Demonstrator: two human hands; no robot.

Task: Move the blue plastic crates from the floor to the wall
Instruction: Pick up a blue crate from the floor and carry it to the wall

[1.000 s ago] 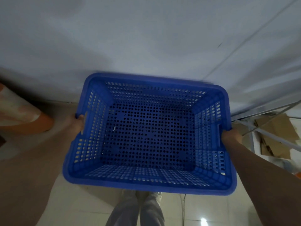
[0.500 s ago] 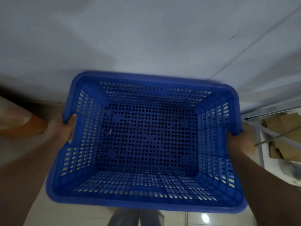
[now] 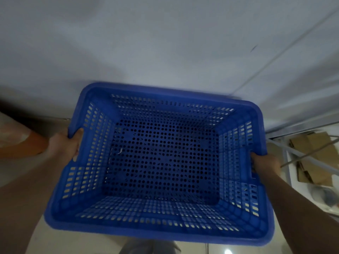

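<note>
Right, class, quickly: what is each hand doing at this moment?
Left hand: closed on the left rim of the blue crate, holding it.
Right hand: closed on the crate's right rim, holding it.

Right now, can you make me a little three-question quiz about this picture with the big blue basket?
1. True or false: the blue crate has toys inside.
2. Who holds the crate? A) left hand only B) both hands C) nobody
3. Fill in: brown ____ lies by the metal rack on the right.

Key: 1 false, it looks empty. 2 B, the right hand grips too. 3 cardboard.
</note>
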